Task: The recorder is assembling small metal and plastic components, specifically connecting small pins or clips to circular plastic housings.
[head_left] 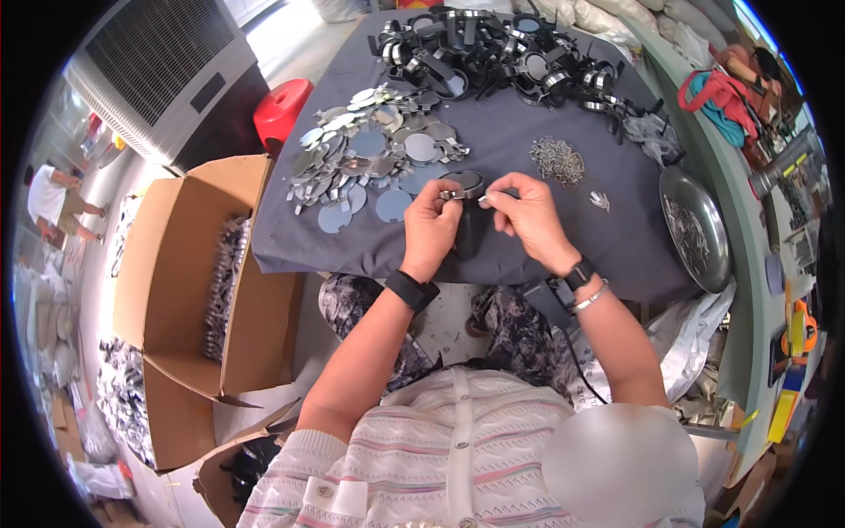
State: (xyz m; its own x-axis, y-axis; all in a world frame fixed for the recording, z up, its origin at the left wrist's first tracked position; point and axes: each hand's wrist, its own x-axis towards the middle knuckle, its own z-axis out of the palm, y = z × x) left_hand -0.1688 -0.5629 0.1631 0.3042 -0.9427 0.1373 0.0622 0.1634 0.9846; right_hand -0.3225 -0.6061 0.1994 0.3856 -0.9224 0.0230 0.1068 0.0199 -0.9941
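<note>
Near the front of the table, my left hand (429,231) is closed around the edge of a round black part with a metal rim (466,182). A flat black strip (466,231) hangs below this part, between my hands. My right hand (537,220) is just to its right, thumb and fingers pinched on a small shiny metal piece (485,201) close to the rim; its exact kind is too small to tell. Beyond my left hand spreads a heap of flat metal discs (370,143). Small metal pins (556,161) lie in a pile beyond my right hand, with a few more pins (599,201) nearer.
Many similar black round parts (537,66) are heaped at the table's far side. A metal tray (723,238) holding small pieces sits at the right edge. An open cardboard box (167,273), a red stool (278,110) and a large air cooler (167,70) stand left.
</note>
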